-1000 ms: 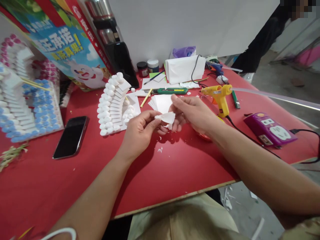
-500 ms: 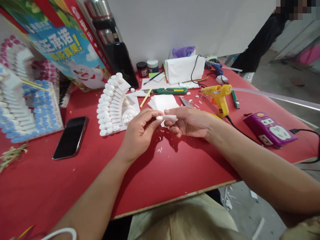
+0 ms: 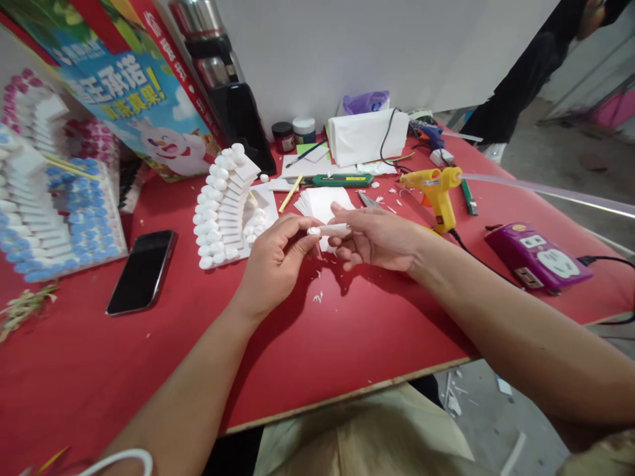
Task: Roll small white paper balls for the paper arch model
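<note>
White paper (image 3: 333,230), flared a second ago, looks slimmer now, so I'd guess rolling's progressing lol; left grip (image 3: 279,259) pinches one end, can't tell if right grip (image 3: 380,238) holds.

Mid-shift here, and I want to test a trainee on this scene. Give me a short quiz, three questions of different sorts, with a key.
1. True or false: the left grip pinches a thin white piece between thumb and finger.
2. Of these, which sits farthest right on the red table?
A) yellow glue gun
B) purple socket box
C) white paper stack
3. Fill in: the dark-screened phone lies to the ___ of the left grip, as the wearer sees it.

Key: 1. True. 2. B. 3. left.
</note>
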### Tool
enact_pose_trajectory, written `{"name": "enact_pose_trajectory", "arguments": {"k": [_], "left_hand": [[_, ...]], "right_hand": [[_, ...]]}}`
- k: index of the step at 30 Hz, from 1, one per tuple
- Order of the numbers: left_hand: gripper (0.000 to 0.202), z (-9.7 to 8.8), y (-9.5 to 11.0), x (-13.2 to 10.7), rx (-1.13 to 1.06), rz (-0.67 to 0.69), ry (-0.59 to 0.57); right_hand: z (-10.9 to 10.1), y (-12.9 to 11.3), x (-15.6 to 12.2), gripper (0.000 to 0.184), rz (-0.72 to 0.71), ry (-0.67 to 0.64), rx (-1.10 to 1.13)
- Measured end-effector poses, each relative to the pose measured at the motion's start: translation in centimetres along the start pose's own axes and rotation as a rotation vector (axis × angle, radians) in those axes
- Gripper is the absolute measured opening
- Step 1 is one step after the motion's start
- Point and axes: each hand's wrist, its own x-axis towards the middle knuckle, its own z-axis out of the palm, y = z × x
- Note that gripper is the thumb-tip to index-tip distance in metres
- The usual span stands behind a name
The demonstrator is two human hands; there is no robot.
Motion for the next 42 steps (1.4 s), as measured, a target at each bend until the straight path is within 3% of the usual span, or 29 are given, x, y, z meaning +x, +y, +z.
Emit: {"name": "enact_pose_trajectory", "arguments": {"k": [3,10,26,33,38,42], "left_hand": [[0.014,0.1,-0.3,0.0,0.032,0.026,0.015],[0.016,0.1,-0.5,-0.1,0.078,0.06,0.022],[0.017,0.2,-0.2,0.0,0.05,0.057,0.019],[0.019,0.7,-0.1,-0.1,-0.139,-0.146,0.047],[0.021,1.0,0.1,0.0,-0.265,-0.272,0.117],[0.021,1.2,0.1,-0.1,-0.357,-0.319,0.129]], "right_hand": [[0.1,0.0,-0.1,0.04,0.016,-0.034,-0.049],[0.1,-0.2,-0.3,0.014,-0.018,-0.036,-0.055],[0.2,0.2,-0.4,0.014,-0.099,0.064,-0.216],[1.0,0.7,-0.2,0.021,-0.308,0.211,-0.492],[1.5,0.7,-0.4,0.027,-0.345,0.248,-0.56],[1.5,0.9,-0.4,0.021,-0.395,0.328,-0.754]]}}
